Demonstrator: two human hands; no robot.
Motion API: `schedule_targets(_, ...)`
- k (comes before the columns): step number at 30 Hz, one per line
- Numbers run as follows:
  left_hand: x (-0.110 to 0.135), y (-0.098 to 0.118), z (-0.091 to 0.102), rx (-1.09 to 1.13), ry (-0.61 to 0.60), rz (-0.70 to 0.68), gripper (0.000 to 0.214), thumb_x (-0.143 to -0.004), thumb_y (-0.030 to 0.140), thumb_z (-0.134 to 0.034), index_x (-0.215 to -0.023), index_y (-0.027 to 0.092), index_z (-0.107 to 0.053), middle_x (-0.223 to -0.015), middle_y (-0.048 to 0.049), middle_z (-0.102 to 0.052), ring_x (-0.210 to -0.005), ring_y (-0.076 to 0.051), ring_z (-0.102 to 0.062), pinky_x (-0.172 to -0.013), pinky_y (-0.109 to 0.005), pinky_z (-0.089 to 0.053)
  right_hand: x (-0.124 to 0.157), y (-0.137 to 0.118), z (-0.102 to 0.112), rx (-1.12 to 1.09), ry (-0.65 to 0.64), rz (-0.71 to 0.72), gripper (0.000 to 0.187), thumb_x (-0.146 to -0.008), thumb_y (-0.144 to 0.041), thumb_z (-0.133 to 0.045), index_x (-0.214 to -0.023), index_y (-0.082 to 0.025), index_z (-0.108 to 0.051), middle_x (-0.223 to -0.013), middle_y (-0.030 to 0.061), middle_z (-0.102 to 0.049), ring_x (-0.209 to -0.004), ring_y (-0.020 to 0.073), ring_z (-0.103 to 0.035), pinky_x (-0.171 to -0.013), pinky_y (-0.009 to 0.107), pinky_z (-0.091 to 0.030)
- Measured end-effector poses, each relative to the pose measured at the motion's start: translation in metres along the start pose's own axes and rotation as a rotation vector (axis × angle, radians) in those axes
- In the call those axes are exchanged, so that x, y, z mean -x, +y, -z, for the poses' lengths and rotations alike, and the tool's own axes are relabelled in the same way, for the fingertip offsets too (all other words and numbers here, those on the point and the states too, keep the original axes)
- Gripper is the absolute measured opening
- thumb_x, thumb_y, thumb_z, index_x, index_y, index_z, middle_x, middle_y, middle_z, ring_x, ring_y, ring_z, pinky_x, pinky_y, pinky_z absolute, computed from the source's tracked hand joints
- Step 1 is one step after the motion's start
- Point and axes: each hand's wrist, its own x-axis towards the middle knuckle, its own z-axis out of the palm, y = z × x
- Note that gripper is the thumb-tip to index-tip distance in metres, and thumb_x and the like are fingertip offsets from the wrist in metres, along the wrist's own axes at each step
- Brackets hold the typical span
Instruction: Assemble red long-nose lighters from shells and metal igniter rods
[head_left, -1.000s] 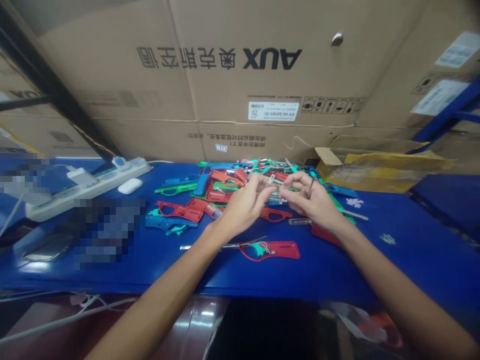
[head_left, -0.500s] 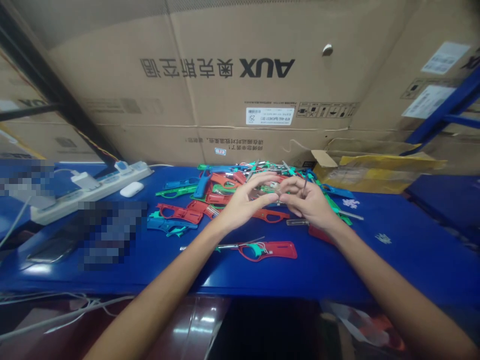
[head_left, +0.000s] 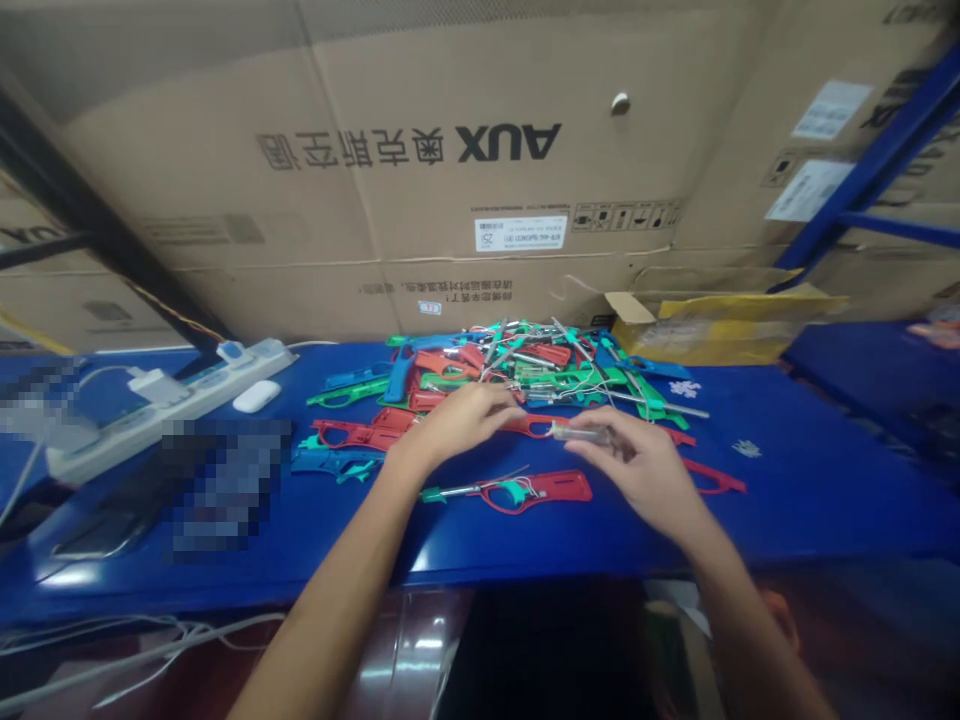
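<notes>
On the desk, nearest the person, lies a red shell with a green trigger. Just beyond, the right hand has its fingers pinched around a clear tube, held above the desk. The left hand's fingers are curled; whether they grip anything, I can't tell. Behind sits a heap of coloured parts, then a big carton.

Both arms are bare right down to the hands: the left forearm and the right forearm look slim and smooth-lined, narrowing toward uncovered wrists. The left hand and right hand are bare too, with slender fingers, their nails too blurred to make out from here.
</notes>
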Motion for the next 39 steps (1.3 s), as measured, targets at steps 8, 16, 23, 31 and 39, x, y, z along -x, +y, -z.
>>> schedule_targets(8,0.007,0.012,-0.003,0.142,-0.257,0.106,0.020,-0.091,0.036,-0.066,-0.086,0.020,-0.077,-0.073,-0.0013,-0.074,-0.060,-0.014,-0.063,-0.053,-0.023,-0.039,0.033,0.026,-0.021,0.100,-0.025,-0.009,0.015,-0.095,-0.038,-0.066,-0.105,-0.028,-0.069,-0.100,0.0051,-0.075,-0.070,0.0194,-0.066,-0.065,0.033,-0.056)
schedule_targets(16,0.007,0.021,-0.010,0.145,-0.360,0.150,0.013,-0.080,0.016,-0.064,-0.083,0.021,-0.075,-0.078,-0.0003,-0.075,-0.063,-0.013,-0.065,-0.055,-0.023,-0.043,0.039,0.025,-0.019,0.125,-0.139,-0.115,0.018,-0.093,-0.042,-0.067,-0.104,-0.028,-0.068,-0.086,0.0004,-0.075,-0.067,0.0182,-0.067,-0.060,0.029,-0.050)
schedule_targets(23,0.010,0.026,-0.005,0.088,-0.366,0.180,0.013,-0.073,0.016,-0.068,-0.082,0.021,-0.076,-0.076,0.0002,-0.072,-0.062,-0.014,-0.062,-0.054,-0.024,-0.041,0.041,0.021,-0.020,0.076,-0.200,-0.096,0.018,-0.094,-0.043,-0.066,-0.103,-0.028,-0.067,-0.085,-0.0004,-0.075,-0.064,0.0165,-0.066,-0.059,0.028,-0.048)
schedule_targets(31,0.060,0.059,-0.016,0.001,0.087,0.158,0.013,-0.104,0.023,-0.048,-0.101,0.021,-0.061,-0.104,-0.0036,-0.067,-0.096,-0.019,-0.061,-0.088,-0.035,-0.046,0.041,0.017,-0.020,0.043,-0.220,-0.064,0.016,-0.095,-0.039,-0.066,-0.105,-0.027,-0.066,-0.092,-0.0017,-0.075,-0.075,0.0156,-0.068,-0.068,0.026,-0.051)
schedule_targets(39,0.091,0.086,-0.057,-0.058,0.458,0.239,0.011,-0.104,0.015,-0.054,-0.110,0.023,-0.060,-0.104,-0.0001,-0.070,-0.097,-0.019,-0.056,-0.088,-0.035,-0.040,0.040,0.004,-0.037,0.106,-0.155,0.087,0.013,-0.098,-0.029,-0.062,-0.110,-0.026,-0.066,-0.097,0.0002,-0.073,-0.073,0.0140,-0.066,-0.067,0.024,-0.049)
